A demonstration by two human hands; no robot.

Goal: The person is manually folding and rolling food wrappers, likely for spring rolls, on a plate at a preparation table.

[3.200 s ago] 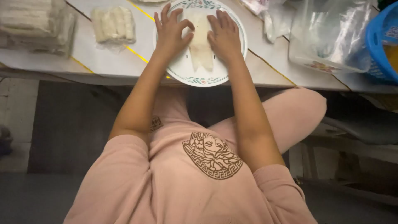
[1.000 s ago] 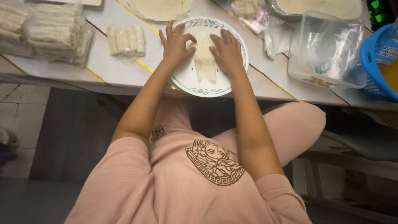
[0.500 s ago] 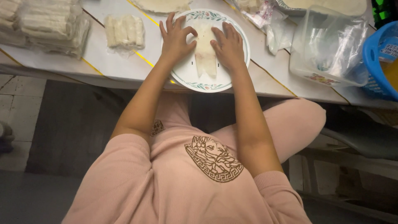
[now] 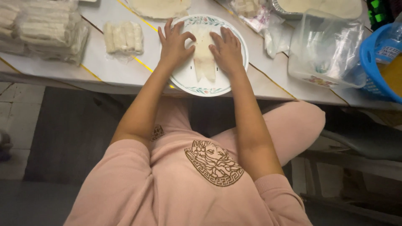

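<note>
Both hands, left and right, press the wrapper flat-palmed (no grip) on white table.

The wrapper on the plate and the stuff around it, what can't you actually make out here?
Head view only:
- Wrapper: its side edges lie under the left hand and right hand; any filling is hidden.
- Flat round sheet: cut off by the top edge.
- Blue basket: cut off by the right edge.
- Bagged rolls: blurred by plastic.

A small bundle of wrapped rolls lies on the white table. A clear plastic container stands beside a blue basket.
</note>
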